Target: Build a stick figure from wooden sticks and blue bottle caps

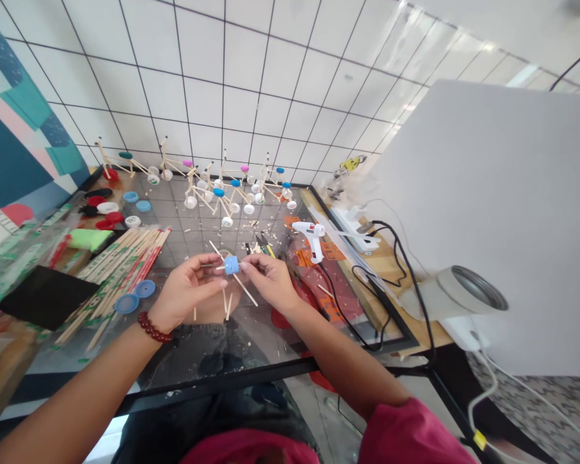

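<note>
From my remote view, a black-framed glass table (222,379) sits below white tiles (251,84), holding a white glue gun (309,238) and a bundle of wooden sticks (120,277). The left hand (186,290) and right hand (269,280) have their fingers closed, pinching a ribbed blue bottle cap (231,265) on a thin stick (221,267) above the glass.

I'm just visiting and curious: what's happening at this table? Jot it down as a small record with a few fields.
Left hand: pinches a blue bottle cap; red bead bracelet on the wrist
Right hand: pinches the same cap from the other side
Beside the cap: thin wooden sticks
Nearby: white hot glue gun, bundle of wooden sticks
Farther off: stick-and-bottle-cap models
Surface: glass-topped table
</note>
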Demonstrator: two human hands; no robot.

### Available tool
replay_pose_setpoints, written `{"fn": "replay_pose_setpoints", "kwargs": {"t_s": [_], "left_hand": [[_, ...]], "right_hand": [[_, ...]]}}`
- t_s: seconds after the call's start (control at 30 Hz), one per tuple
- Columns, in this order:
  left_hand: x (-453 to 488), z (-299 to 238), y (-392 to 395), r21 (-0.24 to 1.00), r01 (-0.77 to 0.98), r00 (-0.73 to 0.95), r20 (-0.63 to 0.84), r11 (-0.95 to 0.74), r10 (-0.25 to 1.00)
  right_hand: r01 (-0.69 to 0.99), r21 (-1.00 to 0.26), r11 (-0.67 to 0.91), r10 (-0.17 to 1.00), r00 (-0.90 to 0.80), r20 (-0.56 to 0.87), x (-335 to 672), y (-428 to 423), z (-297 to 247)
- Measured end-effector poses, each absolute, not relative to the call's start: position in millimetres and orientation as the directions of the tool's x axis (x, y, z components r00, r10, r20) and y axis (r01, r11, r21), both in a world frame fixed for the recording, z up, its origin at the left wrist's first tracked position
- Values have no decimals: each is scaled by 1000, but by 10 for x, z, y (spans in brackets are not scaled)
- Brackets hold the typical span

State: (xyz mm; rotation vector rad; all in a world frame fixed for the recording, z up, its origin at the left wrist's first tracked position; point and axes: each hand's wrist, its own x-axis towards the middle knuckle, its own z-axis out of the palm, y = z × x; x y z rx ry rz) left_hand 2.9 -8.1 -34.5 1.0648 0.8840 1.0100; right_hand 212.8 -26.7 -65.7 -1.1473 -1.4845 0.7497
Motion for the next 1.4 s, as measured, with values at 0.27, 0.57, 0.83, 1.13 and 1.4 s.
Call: {"fn": "replay_pose_setpoints", "kwargs": {"t_s": [0.27,0.57,0.83,1.13,1.4], "left_hand": [[22,-379,-78,969,-189,252,-108,158,962],[16,-354,-62,955,-229,244,-129,186,961],[29,-347,-67,955,-205,267,-157,215,951],[15,-357,-82,983,-80,267,-137,163,954],[9,-340,-52,954,-118,264,-238,276,935]], "right_hand": [[268,-884,383,921,-44,386,2058,-319,-620],[399,-690,603,794,-220,567,2116,-296,-699],[274,-811,516,856,-187,481,2088,-318,-679],[322,-796,513,858,-189,477,2047,-315,-758],[342,-739,581,814,-211,542,2099,-313,-776]]}}
